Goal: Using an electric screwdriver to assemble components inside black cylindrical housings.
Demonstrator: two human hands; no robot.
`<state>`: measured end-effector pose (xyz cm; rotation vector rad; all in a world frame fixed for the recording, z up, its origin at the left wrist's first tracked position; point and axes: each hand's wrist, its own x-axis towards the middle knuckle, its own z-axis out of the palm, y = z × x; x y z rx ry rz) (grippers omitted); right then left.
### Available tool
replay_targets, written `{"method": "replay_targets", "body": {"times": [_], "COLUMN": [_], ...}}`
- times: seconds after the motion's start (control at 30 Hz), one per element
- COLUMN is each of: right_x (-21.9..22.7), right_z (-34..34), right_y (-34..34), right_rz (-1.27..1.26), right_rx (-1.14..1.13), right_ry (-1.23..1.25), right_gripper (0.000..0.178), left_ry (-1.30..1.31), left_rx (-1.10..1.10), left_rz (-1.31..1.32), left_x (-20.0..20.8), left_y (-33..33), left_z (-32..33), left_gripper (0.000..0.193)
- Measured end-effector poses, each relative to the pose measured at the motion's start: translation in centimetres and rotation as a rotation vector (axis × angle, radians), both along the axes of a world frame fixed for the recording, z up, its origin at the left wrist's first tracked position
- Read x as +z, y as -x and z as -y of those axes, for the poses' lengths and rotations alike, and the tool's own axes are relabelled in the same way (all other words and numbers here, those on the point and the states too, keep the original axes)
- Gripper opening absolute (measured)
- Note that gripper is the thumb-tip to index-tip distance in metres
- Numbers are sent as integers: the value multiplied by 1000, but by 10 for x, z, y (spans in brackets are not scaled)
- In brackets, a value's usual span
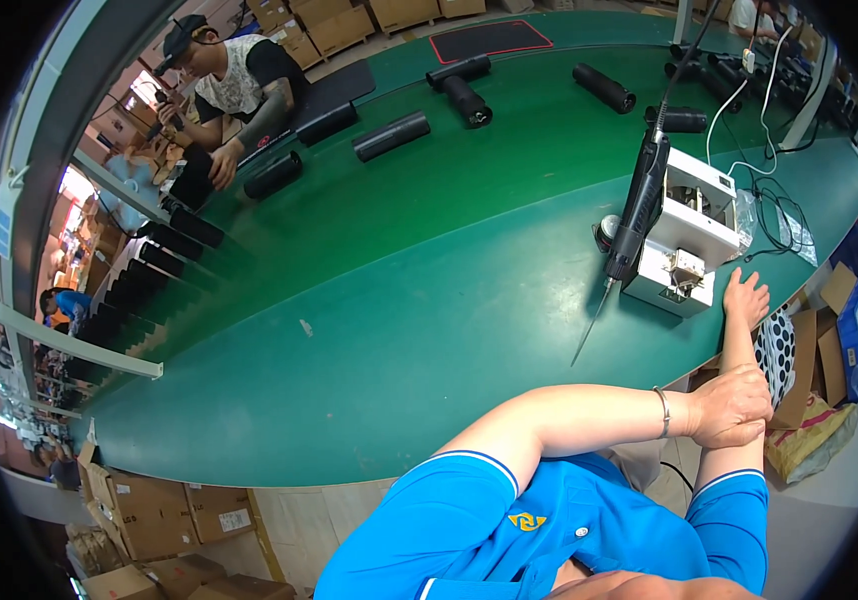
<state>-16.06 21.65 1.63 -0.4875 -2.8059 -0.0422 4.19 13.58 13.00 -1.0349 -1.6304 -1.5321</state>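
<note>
My left arm crosses in front of me, a metal bangle on its wrist. The fingers of my left hand (732,407) are wrapped round my right forearm (737,345). At the table's right edge rests my right hand (746,298), fingers apart and holding nothing. Close by it stands a white boxy device (671,278) with metal parts on top, probably a screw feeder. A black electric screwdriver (639,205) hangs on its cable beside this device, its long thin bit pointing down over the green tabletop (429,350). Neither hand touches the screwdriver.
Several black cylinders (391,136) lie on the green conveyor belt (509,140). Across it, a co-worker (249,85) in a cap handles a black piece. Cables and a clear plastic bag (797,235) lie right of the device. Cardboard boxes (149,510) stand below left.
</note>
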Motion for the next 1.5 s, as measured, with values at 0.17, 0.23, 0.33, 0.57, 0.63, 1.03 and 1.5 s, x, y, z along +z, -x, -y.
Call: {"method": "replay_targets", "body": {"times": [0.17,0.23,0.33,0.57,0.63,1.03,1.5], "right_x": [0,-4,-4,1,1,3,14], "right_z": [0,-2,-2,0,0,1,9], "right_y": [-1,1,1,-2,-1,-3,-9], "right_rz": [3,-15,-19,5,10,14,51], "right_rx": [3,-2,-4,1,1,0,-10], "right_ry": [0,-12,-15,10,13,17,16], "right_gripper": [58,58,58,58,58,58,59], "left_ry": [-107,-108,-52,121,122,136,276], "left_rx": [32,23,-7,-39,-25,-22,-137], "left_rz": [-72,-63,-36,49,57,61,107], "left_x": [-3,-4,-2,4,5,3,4], "left_y": [3,4,4,4,4,3,1], "left_z": [-5,-7,-5,-3,-4,-6,5], "left_gripper": [16,19,20,24,25,22,32]}}
